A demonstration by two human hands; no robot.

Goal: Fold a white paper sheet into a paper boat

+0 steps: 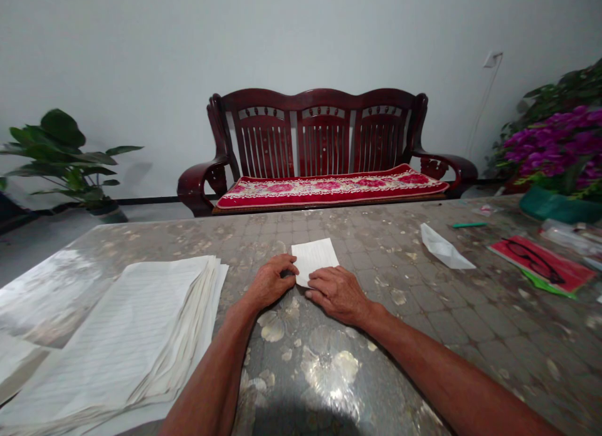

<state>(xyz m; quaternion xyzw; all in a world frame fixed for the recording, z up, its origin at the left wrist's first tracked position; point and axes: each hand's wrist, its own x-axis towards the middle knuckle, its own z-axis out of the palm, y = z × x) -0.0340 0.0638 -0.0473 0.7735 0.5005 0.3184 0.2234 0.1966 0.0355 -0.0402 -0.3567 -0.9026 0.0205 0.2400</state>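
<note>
A small lined sheet of paper, roughly square and perhaps folded, lies on the table in front of me. My left hand grips its left edge, thumb and forefinger curved together there. Across the near right corner, my right hand has its fingers bent over the paper, holding the near edge. The undersides of both hands are hidden. To the right, apart from my hands, rests a folded white paper boat.
A thick stack of lined paper covers the table's left side. At right lie a green pen, black glasses on a red packet, and a teal flowerpot. A wooden bench stands beyond the patterned table.
</note>
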